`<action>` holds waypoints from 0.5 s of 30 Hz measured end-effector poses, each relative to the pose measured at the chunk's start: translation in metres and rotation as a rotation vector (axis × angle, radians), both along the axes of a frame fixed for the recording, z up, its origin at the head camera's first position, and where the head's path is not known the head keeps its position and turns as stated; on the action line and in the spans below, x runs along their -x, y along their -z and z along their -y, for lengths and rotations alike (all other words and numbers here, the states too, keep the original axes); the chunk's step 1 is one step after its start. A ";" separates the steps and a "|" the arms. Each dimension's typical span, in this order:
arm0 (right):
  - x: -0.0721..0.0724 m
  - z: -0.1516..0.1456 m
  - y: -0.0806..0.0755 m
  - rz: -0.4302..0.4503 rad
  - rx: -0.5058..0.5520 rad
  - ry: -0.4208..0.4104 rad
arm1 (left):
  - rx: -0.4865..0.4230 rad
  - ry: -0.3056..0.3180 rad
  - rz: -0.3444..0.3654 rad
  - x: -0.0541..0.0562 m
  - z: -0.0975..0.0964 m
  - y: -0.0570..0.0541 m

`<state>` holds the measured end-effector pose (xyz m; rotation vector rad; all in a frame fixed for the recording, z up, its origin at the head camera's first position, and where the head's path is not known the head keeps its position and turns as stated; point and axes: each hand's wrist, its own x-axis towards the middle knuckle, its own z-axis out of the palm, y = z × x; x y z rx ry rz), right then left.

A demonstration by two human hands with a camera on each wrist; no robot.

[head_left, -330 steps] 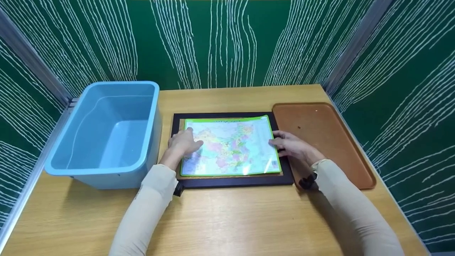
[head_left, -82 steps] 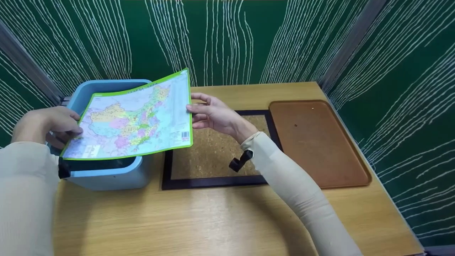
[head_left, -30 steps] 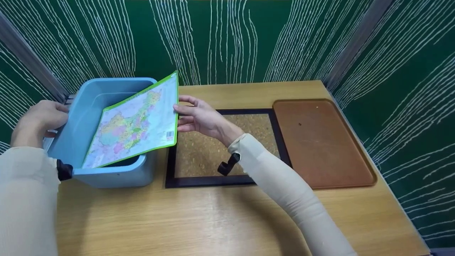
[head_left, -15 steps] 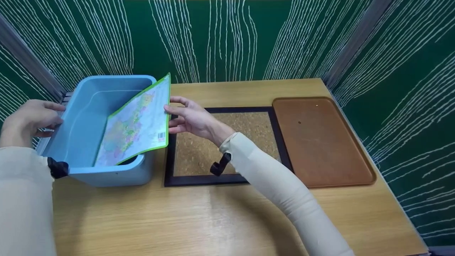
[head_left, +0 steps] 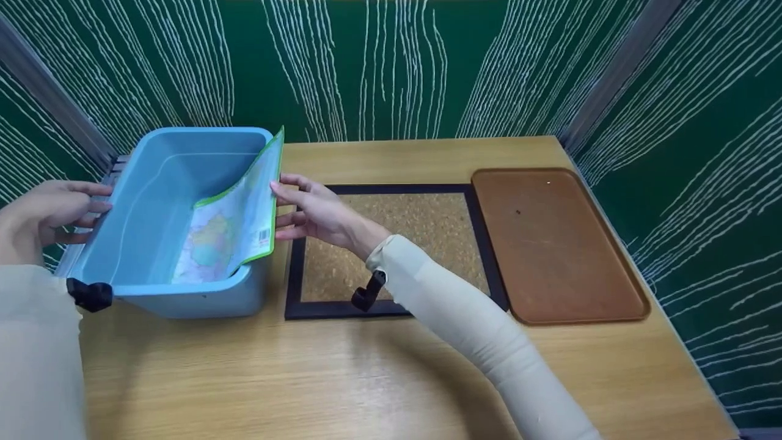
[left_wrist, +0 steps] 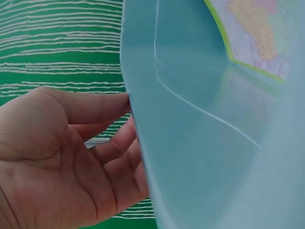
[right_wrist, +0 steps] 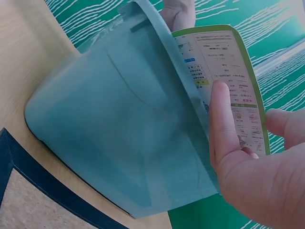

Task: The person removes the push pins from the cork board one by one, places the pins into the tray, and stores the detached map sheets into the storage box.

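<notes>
A flexible, green-edged map sheet (head_left: pixel 253 214) leans over the right rim of the blue bin (head_left: pixel 137 214), its lower part curving down inside. My right hand (head_left: pixel 317 214) pinches the map's upper edge just outside that rim. In the right wrist view, fingers (right_wrist: pixel 221 114) of this hand lie along the map's text-covered back (right_wrist: pixel 214 62), with the thumb on its other side. At the opposite side of the bin, my left hand (head_left: pixel 55 211) touches the outside of the rim. The left wrist view shows thumb and fingers of the left hand (left_wrist: pixel 71 152) meeting the rim's outer edge.
A dark-framed cork board (head_left: pixel 415 220) lies on the wooden table (head_left: pixel 305 379), right of the bin. Beside it is a brown tray (head_left: pixel 556 244). Green walls (head_left: pixel 403 67) with white streaks enclose the back and sides.
The map has gone from lying on the cork board to both hands above the bin, then tilted down into it. The left hand has let go and moved to the bin's rim.
</notes>
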<state>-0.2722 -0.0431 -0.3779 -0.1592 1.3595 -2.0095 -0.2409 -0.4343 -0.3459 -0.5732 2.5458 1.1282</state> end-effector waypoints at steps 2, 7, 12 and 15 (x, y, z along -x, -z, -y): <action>-0.001 0.002 0.002 -0.003 0.002 -0.005 | -0.014 0.021 0.006 -0.002 0.005 0.002; -0.003 0.009 0.005 -0.014 0.003 -0.006 | -0.104 0.105 0.059 -0.006 0.024 0.006; -0.002 0.013 0.006 -0.017 -0.002 -0.001 | -0.258 0.123 0.098 -0.016 0.033 0.015; -0.003 0.012 0.006 -0.021 0.000 -0.020 | -0.344 0.091 0.049 -0.028 0.030 0.019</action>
